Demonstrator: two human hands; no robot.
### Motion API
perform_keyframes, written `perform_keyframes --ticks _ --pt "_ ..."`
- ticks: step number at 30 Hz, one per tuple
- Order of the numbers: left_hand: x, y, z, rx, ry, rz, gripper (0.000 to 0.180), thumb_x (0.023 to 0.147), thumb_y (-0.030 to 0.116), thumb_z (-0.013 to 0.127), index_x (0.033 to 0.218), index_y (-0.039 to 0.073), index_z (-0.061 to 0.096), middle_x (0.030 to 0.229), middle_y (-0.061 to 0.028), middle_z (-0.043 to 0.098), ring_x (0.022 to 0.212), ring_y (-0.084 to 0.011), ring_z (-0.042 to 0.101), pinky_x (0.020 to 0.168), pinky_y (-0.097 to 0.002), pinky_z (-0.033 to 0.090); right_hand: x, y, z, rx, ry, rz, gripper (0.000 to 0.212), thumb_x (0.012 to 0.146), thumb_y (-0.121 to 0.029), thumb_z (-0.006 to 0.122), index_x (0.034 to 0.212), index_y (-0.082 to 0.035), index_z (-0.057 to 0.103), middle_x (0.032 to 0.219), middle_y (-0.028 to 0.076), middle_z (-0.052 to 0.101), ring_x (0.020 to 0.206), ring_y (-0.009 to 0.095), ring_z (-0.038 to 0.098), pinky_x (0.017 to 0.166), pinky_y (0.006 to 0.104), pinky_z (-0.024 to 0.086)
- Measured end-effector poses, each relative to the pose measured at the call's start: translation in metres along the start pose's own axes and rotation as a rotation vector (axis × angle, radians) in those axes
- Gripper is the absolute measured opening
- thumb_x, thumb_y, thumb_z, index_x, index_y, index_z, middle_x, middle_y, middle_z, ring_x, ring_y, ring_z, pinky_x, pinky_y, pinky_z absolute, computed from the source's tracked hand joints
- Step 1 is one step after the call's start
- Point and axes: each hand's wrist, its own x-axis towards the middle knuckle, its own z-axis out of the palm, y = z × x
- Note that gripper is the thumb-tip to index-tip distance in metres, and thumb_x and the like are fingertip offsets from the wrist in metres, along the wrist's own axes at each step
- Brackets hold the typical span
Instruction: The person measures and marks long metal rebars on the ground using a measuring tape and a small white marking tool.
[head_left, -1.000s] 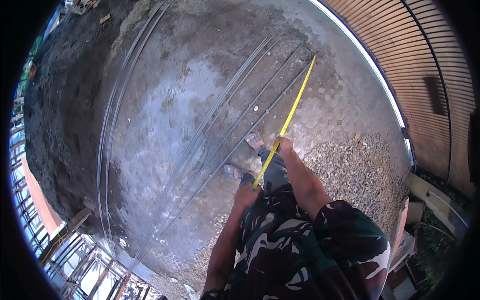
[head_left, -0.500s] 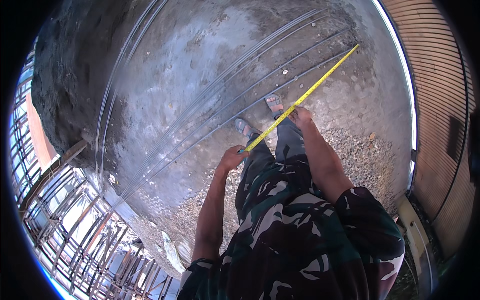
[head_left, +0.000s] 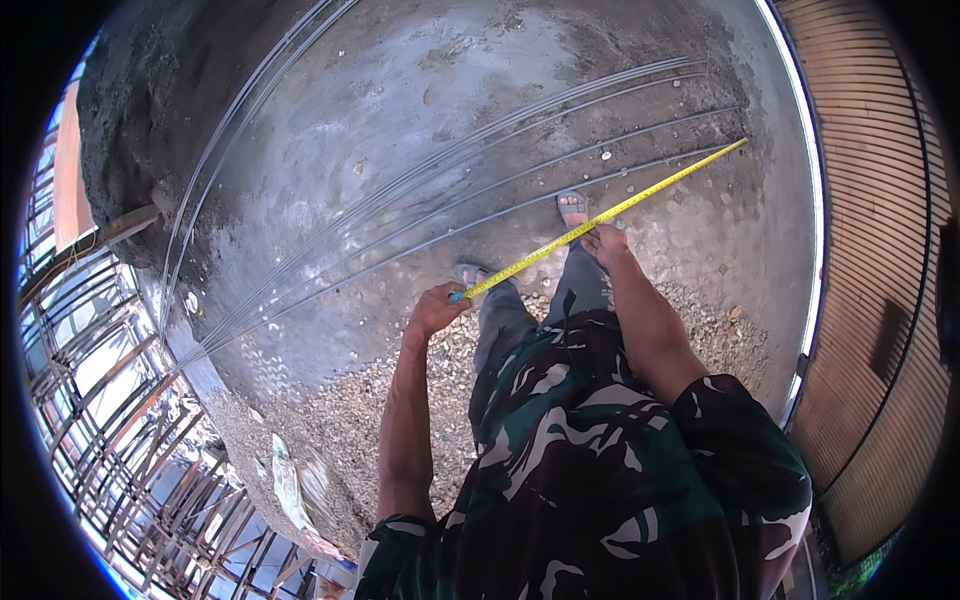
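A yellow tape measure [head_left: 668,183] is drawn out in a long straight blade, slanting up to the right across the front of my legs. My left hand [head_left: 438,309] is closed round its small case, of which only a bit of blue shows. Farther along, my right hand [head_left: 606,243] grips the lower edge of the blade between thumb and fingers. Beyond my right hand the blade runs on unsupported by any hand, its far end near the tip of a thin metal bar [head_left: 440,232]. Several such bars lie side by side on the ground past my feet.
Two more long bars [head_left: 222,150] curve along the far left. Gravel [head_left: 350,415] covers the ground around my feet. A corrugated wall [head_left: 860,250] rises on the right. Wooden scaffolding [head_left: 130,400] stands at the lower left, with a crumpled sack [head_left: 288,482] near it.
My left hand has shifted left with the tape case, and the tape blade slopes less steeply. The whole view has turned slightly. Both hands keep their hold.
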Motion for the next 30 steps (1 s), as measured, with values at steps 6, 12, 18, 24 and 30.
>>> perform_keyframes --ticks 6,12,18,24,30 --pt "-0.036 -0.103 -0.044 0.0 0.089 0.026 0.039 0.076 0.036 0.071 0.106 0.011 0.071 0.086 -0.0158 0.07 0.081 -0.0261 0.067 0.076 -0.0384 0.052 -0.009 0.069 0.055 -0.086 -0.157 -0.046 0.027 0.1 -0.026 0.051 0.125 -0.015 0.053 0.104 0.008 0.067 0.091 0.025 0.066 0.075 0.0382 0.053" --pt "-0.084 -0.194 -0.106 0.118 0.178 -0.077 0.05 0.072 0.046 0.071 0.113 0.016 0.07 0.105 -0.0183 0.07 0.101 -0.0351 0.066 0.09 -0.0433 0.052 -0.022 0.149 0.138 0.022 0.024 -0.004 0.026 0.101 -0.015 0.044 0.125 -0.007 0.047 0.118 0.014 0.057 0.112 0.032 0.058 0.091 0.046 0.051" --pt "-0.121 -0.29 -0.137 0.096 0.35 -0.081 0.051 0.069 0.043 0.073 0.111 0.014 0.069 0.104 -0.0156 0.07 0.102 -0.0343 0.065 0.089 -0.043 0.052 -0.017 0.2 0.203 -0.039 0.008 -0.012 0.026 0.102 -0.018 0.041 0.125 -0.009 0.048 0.118 0.012 0.059 0.107 0.027 0.061 0.084 0.0456 0.051" --pt "-0.163 -0.368 -0.163 0.113 0.406 -0.125 0.052 0.068 0.044 0.074 0.111 0.015 0.069 0.104 -0.0148 0.071 0.102 -0.034 0.065 0.088 -0.0439 0.052 -0.038 0.257 0.268 -0.12 0.097 0.094 0.029 0.101 -0.024 0.04 0.12 -0.006 0.053 0.111 0.014 0.063 0.094 0.027 0.066 0.074 0.0405 0.056" --pt "-0.174 -0.421 -0.208 0.095 0.409 -0.088 0.052 0.069 0.045 0.074 0.111 0.016 0.07 0.106 -0.013 0.07 0.102 -0.0324 0.066 0.086 -0.0449 0.053 -0.022 0.285 0.303 -0.123 0.154 0.021 0.04 0.101 -0.04 0.041 0.118 -0.006 0.055 0.106 0.011 0.064 0.091 0.025 0.066 0.075 0.0356 0.058"
